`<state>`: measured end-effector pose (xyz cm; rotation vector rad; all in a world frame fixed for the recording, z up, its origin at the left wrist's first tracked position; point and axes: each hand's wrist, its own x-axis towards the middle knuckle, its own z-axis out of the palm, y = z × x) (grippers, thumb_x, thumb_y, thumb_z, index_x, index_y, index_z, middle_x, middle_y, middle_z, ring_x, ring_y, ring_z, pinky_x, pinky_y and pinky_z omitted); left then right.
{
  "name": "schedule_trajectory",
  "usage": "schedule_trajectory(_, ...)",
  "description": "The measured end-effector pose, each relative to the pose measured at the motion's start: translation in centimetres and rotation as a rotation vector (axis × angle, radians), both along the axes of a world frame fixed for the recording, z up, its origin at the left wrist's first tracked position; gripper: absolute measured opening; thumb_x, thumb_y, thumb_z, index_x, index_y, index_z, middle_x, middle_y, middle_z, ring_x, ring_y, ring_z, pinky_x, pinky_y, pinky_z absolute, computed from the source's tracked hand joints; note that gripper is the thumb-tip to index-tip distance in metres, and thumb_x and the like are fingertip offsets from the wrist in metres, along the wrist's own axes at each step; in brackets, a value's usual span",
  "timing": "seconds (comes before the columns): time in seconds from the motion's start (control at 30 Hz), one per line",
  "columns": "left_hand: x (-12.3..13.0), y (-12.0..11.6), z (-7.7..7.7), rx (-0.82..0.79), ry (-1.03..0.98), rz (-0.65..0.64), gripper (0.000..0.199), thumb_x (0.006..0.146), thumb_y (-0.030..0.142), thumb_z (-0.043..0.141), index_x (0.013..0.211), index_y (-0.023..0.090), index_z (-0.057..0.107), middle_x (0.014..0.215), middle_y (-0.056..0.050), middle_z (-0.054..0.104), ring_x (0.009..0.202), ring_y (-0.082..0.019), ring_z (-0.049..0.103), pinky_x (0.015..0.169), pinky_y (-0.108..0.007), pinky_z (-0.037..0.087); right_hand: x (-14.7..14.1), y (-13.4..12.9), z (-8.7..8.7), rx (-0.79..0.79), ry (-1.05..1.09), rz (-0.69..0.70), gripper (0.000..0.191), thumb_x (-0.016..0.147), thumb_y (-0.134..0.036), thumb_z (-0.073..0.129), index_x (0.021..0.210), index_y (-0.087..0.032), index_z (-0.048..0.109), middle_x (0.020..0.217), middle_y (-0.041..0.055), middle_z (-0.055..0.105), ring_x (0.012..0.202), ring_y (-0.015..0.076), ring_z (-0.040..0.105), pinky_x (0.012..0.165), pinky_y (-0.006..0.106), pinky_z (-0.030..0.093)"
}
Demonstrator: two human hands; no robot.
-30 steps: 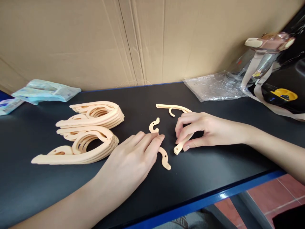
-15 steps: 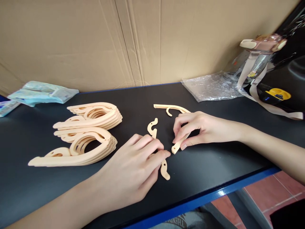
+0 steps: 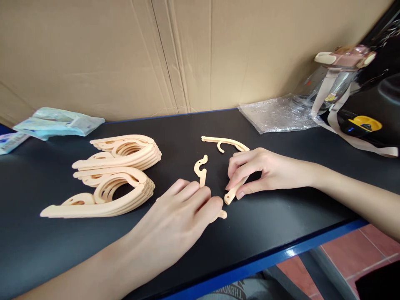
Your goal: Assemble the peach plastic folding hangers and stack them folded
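Observation:
My left hand [image 3: 189, 208] is closed, thumb and fingertips pinching a small beige hook piece [image 3: 222, 214] low over the table; only its rounded end shows. Just beyond my knuckles lies a curved beige hook piece [image 3: 199, 168], its lower end running behind my fingers. My right hand [image 3: 250, 171] grips a beige hanger arm [image 3: 231, 196] whose holed end points toward my left hand. A slim curved arm with a small hook [image 3: 225, 141] extends behind the right hand; the fingers hide whether the two arms join.
Two stacks of beige folded hangers [image 3: 125, 206] lie at left. Behind are blue packets [image 3: 59, 123] and a cardboard wall [image 3: 118, 62]. At right sit a clear plastic bag [image 3: 278, 114], a strapped bottle [image 3: 340, 71] and a yellow-and-black item [image 3: 364, 123]. The black table has a blue front edge [image 3: 290, 252].
My left fingers have curled in and picked up the lower hook piece, which has turned so its end points right. My right hand has hardly moved.

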<state>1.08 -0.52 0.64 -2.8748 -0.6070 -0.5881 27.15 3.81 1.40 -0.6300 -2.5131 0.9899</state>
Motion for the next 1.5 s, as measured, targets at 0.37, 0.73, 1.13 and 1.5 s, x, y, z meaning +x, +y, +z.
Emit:
schedule_trajectory(0.37,-0.7,-0.2,-0.5,-0.311,-0.129,0.211,0.042,0.106,0.042,0.036,0.069,0.022,0.042,0.051,0.009,0.048,0.037,-0.009,0.045,0.041,-0.023,0.026,-0.5,-0.9,0.1,-0.137,0.052,0.009,0.018,0.090,-0.026,0.071,0.104,-0.017,0.077,0.095,0.0036,0.068,0.085,0.0110,0.070,0.079,0.023,0.058)
schedule_trajectory(0.73,0.0,-1.0,-1.3,-0.130,-0.019,0.152,0.036,0.110,0.036,0.017,0.084,0.024,0.038,0.063,0.007,0.049,0.044,-0.012,0.047,0.043,-0.026,0.028,-1.3,-1.6,0.2,-0.086,0.055,0.024,0.016,0.092,-0.026,0.069,0.102,-0.015,0.075,0.092,0.0041,0.074,0.087,0.0132,0.070,0.081,0.024,0.055)
schedule_trajectory(1.13,0.4,-1.3,-1.4,-0.154,0.003,0.170,0.041,0.109,0.044,0.016,0.084,0.023,0.041,0.063,0.004,0.060,0.043,-0.013,0.057,0.040,-0.026,0.031,-1.9,-1.5,-0.4,-0.172,0.148,0.028,0.011,0.091,-0.023,0.070,0.097,-0.014,0.074,0.091,0.0032,0.070,0.085,0.0118,0.071,0.079,0.023,0.057)
schedule_trajectory(1.5,0.6,-1.2,0.0,0.005,0.061,0.114,0.044,0.110,0.029,0.019,0.079,0.019,0.047,0.057,0.005,0.058,0.043,-0.012,0.062,0.038,-0.028,0.037,-2.3,-0.6,-1.1,-0.389,0.243,0.008,0.011,0.083,-0.016,0.077,0.093,-0.011,0.075,0.090,0.0027,0.072,0.084,0.0101,0.073,0.080,0.020,0.060)
